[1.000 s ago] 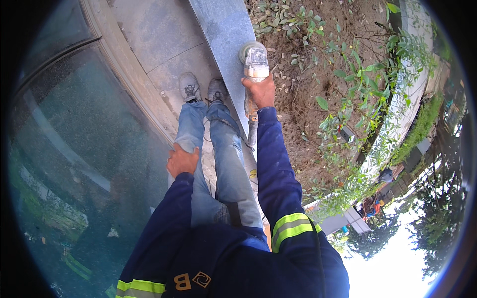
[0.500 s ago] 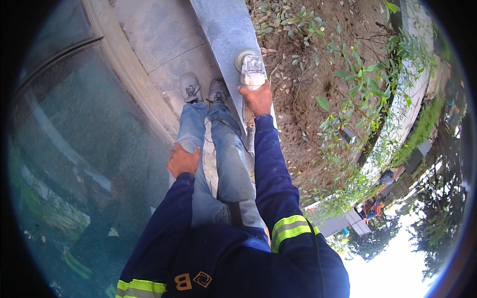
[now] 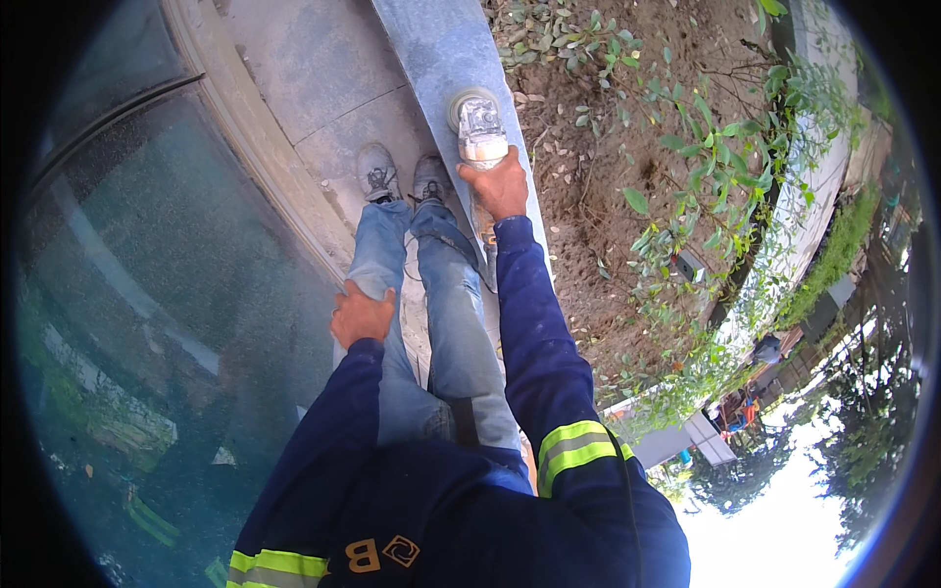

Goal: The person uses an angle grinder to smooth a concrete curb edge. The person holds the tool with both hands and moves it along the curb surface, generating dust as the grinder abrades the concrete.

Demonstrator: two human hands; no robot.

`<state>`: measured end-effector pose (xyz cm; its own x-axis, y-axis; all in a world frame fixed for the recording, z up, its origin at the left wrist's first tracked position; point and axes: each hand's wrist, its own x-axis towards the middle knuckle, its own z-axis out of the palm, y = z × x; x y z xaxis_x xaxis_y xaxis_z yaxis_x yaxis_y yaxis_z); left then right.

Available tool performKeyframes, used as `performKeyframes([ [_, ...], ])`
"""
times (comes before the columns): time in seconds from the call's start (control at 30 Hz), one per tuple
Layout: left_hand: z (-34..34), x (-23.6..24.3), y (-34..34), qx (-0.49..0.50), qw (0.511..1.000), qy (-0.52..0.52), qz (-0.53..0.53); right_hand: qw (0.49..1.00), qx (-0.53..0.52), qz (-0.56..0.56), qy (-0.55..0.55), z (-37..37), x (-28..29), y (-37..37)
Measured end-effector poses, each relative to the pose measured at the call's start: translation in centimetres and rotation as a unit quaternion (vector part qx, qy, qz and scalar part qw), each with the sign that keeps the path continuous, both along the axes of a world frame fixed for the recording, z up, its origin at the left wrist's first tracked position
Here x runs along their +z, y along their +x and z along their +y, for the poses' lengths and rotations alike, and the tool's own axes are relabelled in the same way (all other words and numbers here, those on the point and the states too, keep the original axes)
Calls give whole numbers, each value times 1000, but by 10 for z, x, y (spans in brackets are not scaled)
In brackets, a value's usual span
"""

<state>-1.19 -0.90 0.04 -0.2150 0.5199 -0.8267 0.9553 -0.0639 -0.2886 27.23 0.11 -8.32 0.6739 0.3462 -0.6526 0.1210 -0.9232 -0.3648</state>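
My right hand (image 3: 498, 185) is wrapped round the body of a dusty angle grinder (image 3: 481, 130). The grinder's round disc (image 3: 459, 106) sits against the flat grey top of a low ledge (image 3: 438, 49), and its rear part is partly hidden under my hand and sleeve. My left hand (image 3: 363, 316) holds no tool. It rests on my left leg, on the faded jeans (image 3: 380, 257) near the knee, with thumb and fingers apart.
Left of me stands a large glass pane (image 3: 167, 245) in a dusty frame (image 3: 257, 147). My shoes (image 3: 376, 171) are on the paved floor (image 3: 314, 69) beside the ledge. Beyond the ledge lies bare soil (image 3: 578, 216) with leafy plants (image 3: 716, 167). A dark cord (image 3: 627, 500) runs over my right sleeve.
My right hand and the grinder have shifted a little to the left and slightly farther along the ledge top. My left hand stays on my leg.
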Motion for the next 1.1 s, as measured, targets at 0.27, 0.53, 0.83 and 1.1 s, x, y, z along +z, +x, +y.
performKeyframes([
  [0.27,-3,0,-3,10,1000,3,-16,996,-65,-28,57,-16,-13,41],
  [0.53,-3,0,2,-6,1000,7,-8,998,2,-5,62,5,-14,24],
  [0.83,-9,-3,-1,-13,1000,8,1,998,-45,-37,29,-10,-6,40],
  [1.1,-7,-2,6,-29,999,13,1,999,25,-11,21,24,-6,24],
])
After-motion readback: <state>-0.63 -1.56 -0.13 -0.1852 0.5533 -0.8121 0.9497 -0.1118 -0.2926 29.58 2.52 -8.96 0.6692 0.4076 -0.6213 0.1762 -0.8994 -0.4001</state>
